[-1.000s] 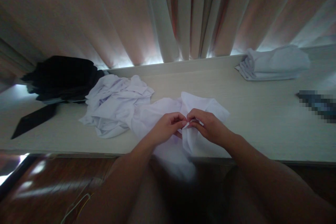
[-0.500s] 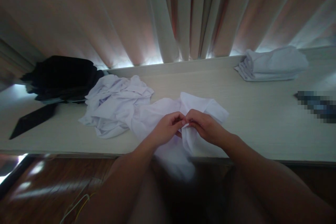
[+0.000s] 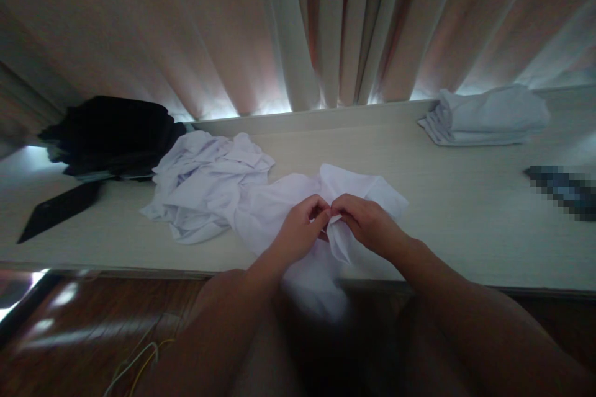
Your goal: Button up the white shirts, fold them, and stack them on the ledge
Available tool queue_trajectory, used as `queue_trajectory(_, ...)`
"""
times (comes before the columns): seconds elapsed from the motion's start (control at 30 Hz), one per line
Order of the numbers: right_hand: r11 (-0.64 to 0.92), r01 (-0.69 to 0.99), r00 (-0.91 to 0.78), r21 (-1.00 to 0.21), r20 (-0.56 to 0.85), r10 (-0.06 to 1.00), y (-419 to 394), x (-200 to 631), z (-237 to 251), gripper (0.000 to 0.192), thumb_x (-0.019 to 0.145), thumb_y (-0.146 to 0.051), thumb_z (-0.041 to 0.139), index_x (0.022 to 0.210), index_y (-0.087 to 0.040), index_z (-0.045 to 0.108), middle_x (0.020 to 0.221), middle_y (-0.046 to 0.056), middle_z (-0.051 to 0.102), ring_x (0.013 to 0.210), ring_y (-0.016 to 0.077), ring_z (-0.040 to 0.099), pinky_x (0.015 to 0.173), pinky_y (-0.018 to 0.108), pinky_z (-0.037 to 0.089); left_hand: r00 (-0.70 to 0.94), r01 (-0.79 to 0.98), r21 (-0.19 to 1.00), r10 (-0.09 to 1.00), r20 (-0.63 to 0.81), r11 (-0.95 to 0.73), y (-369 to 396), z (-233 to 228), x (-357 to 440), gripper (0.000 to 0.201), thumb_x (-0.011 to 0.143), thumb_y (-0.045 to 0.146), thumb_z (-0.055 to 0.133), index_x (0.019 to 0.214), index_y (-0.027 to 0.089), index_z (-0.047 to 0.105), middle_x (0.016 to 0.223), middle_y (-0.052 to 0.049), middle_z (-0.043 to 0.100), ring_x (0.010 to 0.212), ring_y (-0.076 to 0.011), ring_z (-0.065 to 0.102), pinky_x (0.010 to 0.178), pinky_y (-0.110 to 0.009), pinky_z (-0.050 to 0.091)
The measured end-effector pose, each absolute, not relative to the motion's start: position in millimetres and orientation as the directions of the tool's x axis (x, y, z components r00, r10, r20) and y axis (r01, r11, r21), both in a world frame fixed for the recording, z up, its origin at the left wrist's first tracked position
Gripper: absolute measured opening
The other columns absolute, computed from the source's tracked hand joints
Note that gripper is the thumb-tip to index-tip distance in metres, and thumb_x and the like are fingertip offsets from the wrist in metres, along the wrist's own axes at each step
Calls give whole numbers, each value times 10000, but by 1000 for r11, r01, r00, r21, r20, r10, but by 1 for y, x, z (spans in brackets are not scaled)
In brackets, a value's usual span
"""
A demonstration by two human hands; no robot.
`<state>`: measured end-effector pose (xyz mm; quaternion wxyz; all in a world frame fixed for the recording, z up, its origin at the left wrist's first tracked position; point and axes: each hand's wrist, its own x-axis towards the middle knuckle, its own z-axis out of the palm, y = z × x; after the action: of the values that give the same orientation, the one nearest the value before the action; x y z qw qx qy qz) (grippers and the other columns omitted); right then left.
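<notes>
Pinkish curtains (image 3: 223,31), cables (image 3: 138,353) on floor (image 3: 97,310)

Two hands (image 3: 302,229), one table (image 3: 465,205), one white heap (image 3: 209,180), one folded stack (image 3: 493,115), one black pile (image 3: 114,133), one black slab (image 3: 60,212).

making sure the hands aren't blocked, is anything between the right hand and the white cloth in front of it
Nothing visible: the right hand pinches the white cloth directly, beside the left hand. The crumpled white pile lies off to the left.
</notes>
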<state>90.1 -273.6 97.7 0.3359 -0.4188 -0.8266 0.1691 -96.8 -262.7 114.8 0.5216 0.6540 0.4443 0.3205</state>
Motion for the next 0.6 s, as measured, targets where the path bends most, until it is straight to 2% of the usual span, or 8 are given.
queue_trajectory(0.27, 573, 612, -376, -545, 437, 817, -274, 88, 95, 121, 928, -142, 525, 969, -206, 620, 938, 63, 710, 852, 200, 652, 774, 325, 489, 380, 295, 939, 923, 56, -178, -263, 113, -99, 192, 913, 340, 585, 802, 186, 554, 718, 34, 577, 572, -88, 566, 505, -179, 482)
queue_trajectory(0.47, 585, 613, -391, -530, 440, 808, -276, 88, 96, 140, 928, -117, 500, 954, -199, 610, 917, 61, 705, 830, 197, 648, 751, 318, 485, 386, 269, 951, 922, 38, -152, -265, 113, -99, 203, 910, 344, 593, 797, 183, 545, 719, 34, 575, 577, -87, 570, 494, -172, 478)
queue_trajectory(0.6, 611, 599, -420, -518, 447, 790, -275, 87, 95, 172, 922, -76, 470, 962, -188, 594, 908, 63, 692, 815, 191, 636, 732, 306, 476, 397, 244, 967, 917, -28, -76, -262, 115, -99, 208, 899, 347, 613, 798, 178, 549, 704, 35, 574, 581, -85, 566, 490, -162, 474)
